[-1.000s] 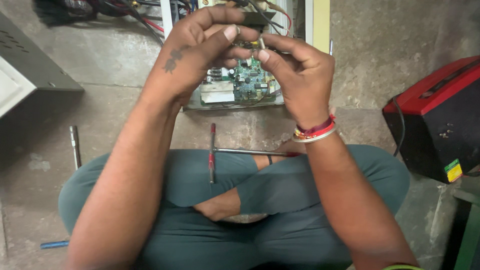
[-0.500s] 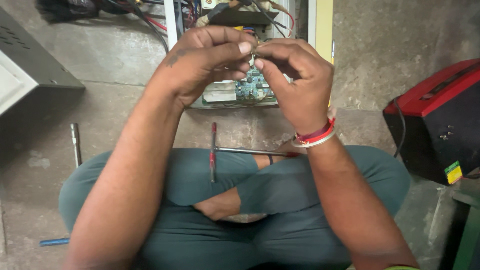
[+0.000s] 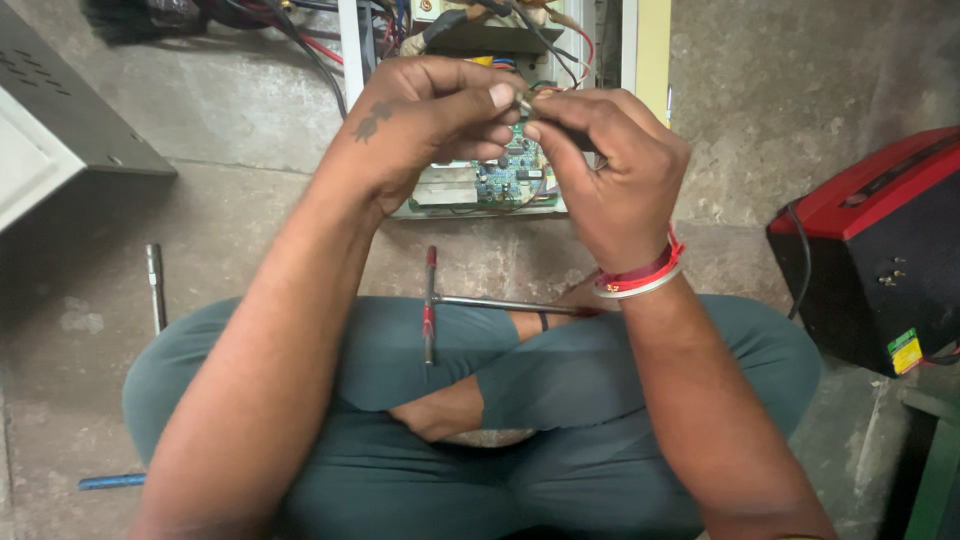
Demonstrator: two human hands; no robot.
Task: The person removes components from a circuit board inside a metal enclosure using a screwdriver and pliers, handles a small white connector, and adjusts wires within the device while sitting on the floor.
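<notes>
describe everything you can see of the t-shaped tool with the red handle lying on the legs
The T-handle tool looks like bare grey metal with red sleeves on its crossbar. The crossbar stands roughly upright in the picture; its upper end lies over the concrete floor and its lower end on the left leg. A long thin shaft runs from its middle to the right, across the legs, and ends under the right wrist, so its tip is hidden. Neither hand touches it.
</notes>
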